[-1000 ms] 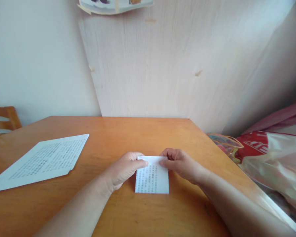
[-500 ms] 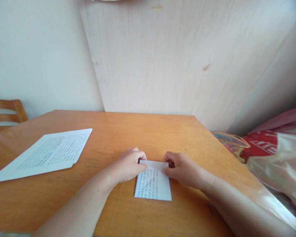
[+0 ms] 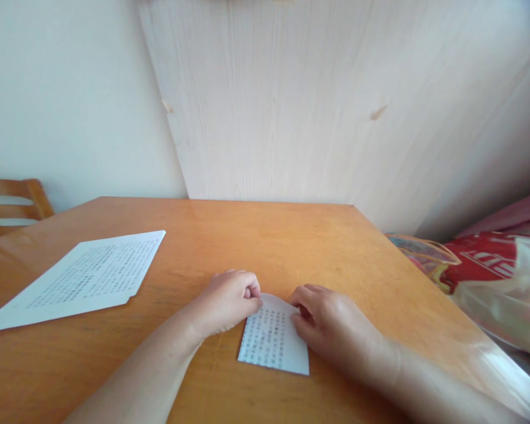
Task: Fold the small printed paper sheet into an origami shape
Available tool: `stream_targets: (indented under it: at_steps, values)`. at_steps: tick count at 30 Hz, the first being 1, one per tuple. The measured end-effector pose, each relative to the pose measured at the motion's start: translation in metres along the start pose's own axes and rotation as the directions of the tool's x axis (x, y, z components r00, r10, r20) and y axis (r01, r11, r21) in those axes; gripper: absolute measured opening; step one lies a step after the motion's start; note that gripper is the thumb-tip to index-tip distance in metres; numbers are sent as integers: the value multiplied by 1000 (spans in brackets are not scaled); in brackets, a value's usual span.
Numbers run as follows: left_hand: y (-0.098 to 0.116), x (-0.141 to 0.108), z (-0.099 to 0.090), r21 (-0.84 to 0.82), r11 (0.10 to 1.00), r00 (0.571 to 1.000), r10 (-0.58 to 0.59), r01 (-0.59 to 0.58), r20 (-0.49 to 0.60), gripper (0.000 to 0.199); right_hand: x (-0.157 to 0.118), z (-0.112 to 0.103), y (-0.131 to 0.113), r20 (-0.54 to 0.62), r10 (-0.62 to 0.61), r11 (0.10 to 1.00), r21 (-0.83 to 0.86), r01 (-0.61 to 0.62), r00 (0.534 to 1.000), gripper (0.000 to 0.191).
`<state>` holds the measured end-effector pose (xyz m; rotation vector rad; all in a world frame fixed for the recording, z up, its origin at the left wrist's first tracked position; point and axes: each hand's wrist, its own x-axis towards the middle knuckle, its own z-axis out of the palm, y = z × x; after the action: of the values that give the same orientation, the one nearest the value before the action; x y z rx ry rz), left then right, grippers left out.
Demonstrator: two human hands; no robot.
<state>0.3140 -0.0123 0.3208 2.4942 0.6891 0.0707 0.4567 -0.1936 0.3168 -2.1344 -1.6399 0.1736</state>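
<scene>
A small folded sheet of printed paper (image 3: 274,335) lies on the wooden table in front of me, its far edge bowed slightly upward. My left hand (image 3: 229,300) pinches its far left corner between thumb and curled fingers. At the far right corner, my right hand (image 3: 331,324) grips the paper the same way, the thumb on the near side. Rows of printed characters face up on it; the right strip is blank. The fingertips behind the far edge are partly hidden.
A larger stack of printed sheets (image 3: 88,277) rests on the left of the table (image 3: 247,235). Behind the table's left end stands a wooden chair (image 3: 17,203). Pale boards lean at the back. Beyond the right edge are a red bag (image 3: 486,256) and a whitish plastic bag (image 3: 503,300).
Both hands have shifted a little toward me with the folded paper. Its far edge, straight before, now bows up, and the paper has turned slightly.
</scene>
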Motion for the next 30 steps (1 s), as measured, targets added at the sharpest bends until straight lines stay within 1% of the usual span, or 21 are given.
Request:
stream_targets:
  at_steps: [3, 6, 10, 16, 21, 30]
  values:
    - [-2, 0, -2, -9, 1000, 1000, -12, 12, 13, 12, -8, 3, -6, -15, -127, 985, -124, 124, 992, 15]
    - [-5, 1, -2, -27, 999, 999, -19, 19, 27, 13, -17, 7, -9, -12, -239, 948, -221, 230, 971, 18]
    - [-6, 1, -1, -47, 998, 999, -26, 28, 33, 12, -24, 16, -12, -63, -327, 913, -280, 298, 943, 12]
    - [-1, 0, -3, 0, 999, 999, -36, 36, 11, 10, -27, 27, -16, -95, -427, 864, -337, 375, 899, 14]
    - [1, -2, -6, 24, 999, 999, -44, 43, 3, 12, -29, 32, -18, -85, -463, 827, -400, 396, 882, 17]
    - [-4, -3, -6, -17, 1000, 1000, -25, 25, 12, 12, -30, 32, -19, -62, -439, 839, -385, 385, 896, 16]
